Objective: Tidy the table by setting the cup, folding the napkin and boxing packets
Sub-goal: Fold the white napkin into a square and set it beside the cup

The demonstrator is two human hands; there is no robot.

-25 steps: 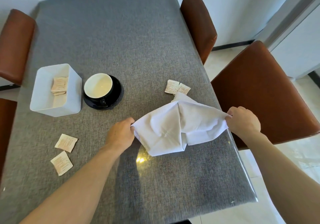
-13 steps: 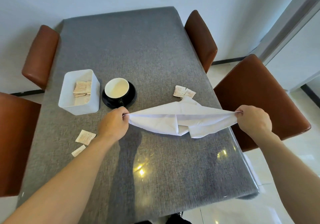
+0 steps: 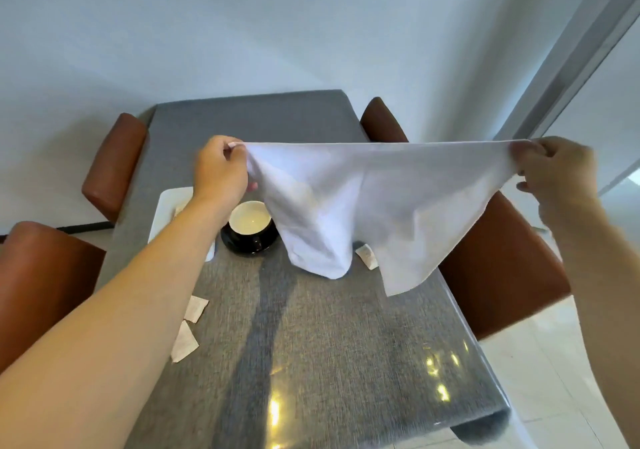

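A white cloth napkin (image 3: 374,202) hangs stretched in the air above the grey table (image 3: 329,362). My left hand (image 3: 221,174) pinches its left corner and my right hand (image 3: 557,174) pinches its right corner. Below it stands a cream cup (image 3: 250,221) on a black saucer (image 3: 242,244). A white box (image 3: 166,206) sits left of the cup, mostly hidden by my left forearm. Two paper packets (image 3: 188,327) lie at the table's left side. Another packet (image 3: 367,256) peeks out under the napkin.
Brown leather chairs stand around the table: two on the left (image 3: 114,164) (image 3: 41,282) and two on the right (image 3: 502,265) (image 3: 382,119). A white wall rises behind. Pale floor tiles (image 3: 540,379) show at the right.
Both hands have lifted the napkin off the table and pulled it wide, so it now hangs spread out. The view has tilted upward toward the wall.
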